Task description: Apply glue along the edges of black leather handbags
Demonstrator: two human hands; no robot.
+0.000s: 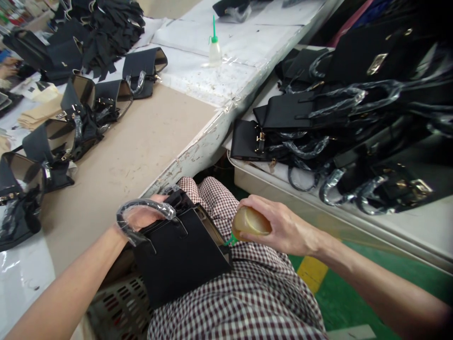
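Offered open passage over the tan board [141, 151]; met black bags [44, 139] at left, a green-tipped bottle [214, 51] (upright) at far middle, piled bags [290, 111] at right.

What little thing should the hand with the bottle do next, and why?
Probably squeeze the yellowish see-through plastic bottle gently: the right hand has it tipped, its green nozzle near an edge of the black boxy handbag, which the left hand steadies.

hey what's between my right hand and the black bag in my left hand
The head view shows the green nozzle of the amber bottle there, pointing from your right hand toward the black bag.
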